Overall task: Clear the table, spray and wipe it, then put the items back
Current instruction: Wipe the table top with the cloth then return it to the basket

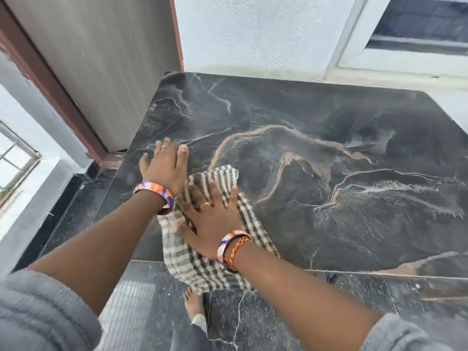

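A dark marble table (329,153) with pale and rust veins fills the middle of the view, and nothing stands on it. A black-and-cream checked cloth (192,264) lies near its front left edge, with its lower part hanging over the edge. My right hand (212,221) presses flat on the cloth, fingers spread. My left hand (164,165) rests flat on the bare marble just beyond the cloth, fingers apart, holding nothing.
A grey door (101,67) in a brown frame stands left of the table. A white wall (253,31) and a window (417,26) run behind it. Dark tiled floor (253,320) and my bare foot (193,304) lie below the front edge.
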Demonstrator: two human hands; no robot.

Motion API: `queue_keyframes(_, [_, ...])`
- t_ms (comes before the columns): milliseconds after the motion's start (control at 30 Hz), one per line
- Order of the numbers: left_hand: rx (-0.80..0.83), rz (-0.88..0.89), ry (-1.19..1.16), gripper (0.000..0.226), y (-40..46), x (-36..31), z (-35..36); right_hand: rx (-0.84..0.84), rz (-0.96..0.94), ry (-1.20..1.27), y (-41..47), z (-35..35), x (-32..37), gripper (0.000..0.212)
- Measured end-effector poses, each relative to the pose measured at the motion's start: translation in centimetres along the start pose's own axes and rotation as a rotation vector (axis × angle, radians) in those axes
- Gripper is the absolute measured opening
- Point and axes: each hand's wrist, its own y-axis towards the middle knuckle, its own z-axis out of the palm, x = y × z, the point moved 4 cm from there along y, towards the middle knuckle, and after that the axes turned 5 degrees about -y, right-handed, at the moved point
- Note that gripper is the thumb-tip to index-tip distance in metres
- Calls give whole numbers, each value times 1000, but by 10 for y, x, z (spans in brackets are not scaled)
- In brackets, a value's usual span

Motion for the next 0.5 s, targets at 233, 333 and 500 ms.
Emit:
queue_keyframes(233, [-120,-136,-12,29,97,59,-54,44,-220,-11,117,-11,57,52])
queue_keyframes(333, [-138,-149,-12,40,137,80,-65,45,-139,27,178,-18,45,52])
queue_keyframes(500, [-88,-118,-44,38,200,92,-63,-24,38,58,287,-34,-12,51])
